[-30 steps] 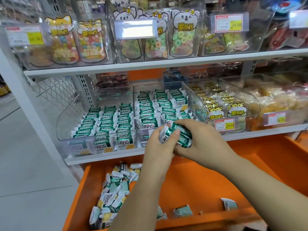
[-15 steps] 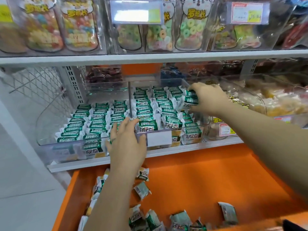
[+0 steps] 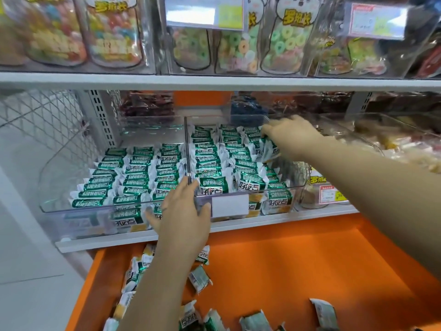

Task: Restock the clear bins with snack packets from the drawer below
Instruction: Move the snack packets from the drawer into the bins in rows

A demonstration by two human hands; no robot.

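Note:
Two clear bins sit side by side on the lower shelf, a left bin (image 3: 59, 209) and a right bin (image 3: 229, 205), both filled with rows of green and white snack packets (image 3: 207, 163). My right hand (image 3: 290, 134) reaches into the far right corner of the right bin and grips green packets (image 3: 268, 149) there. My left hand (image 3: 182, 209) rests with spread fingers against the front rims where the two bins meet. Below, the open orange drawer (image 3: 298, 263) holds several loose packets (image 3: 199, 278) along its left and front.
The shelf above carries clear bins of bagged ring candies (image 3: 241, 44) with price tags. To the right stands another clear bin (image 3: 386, 144) of yellowish snacks. A white shelf edge (image 3: 286, 217) runs above the drawer. Grey floor (image 3: 28, 259) lies at the left.
My right hand has carried the green packets from in front of the bin up into its far right corner. My left hand let go of them and moved to the bins' front rim.

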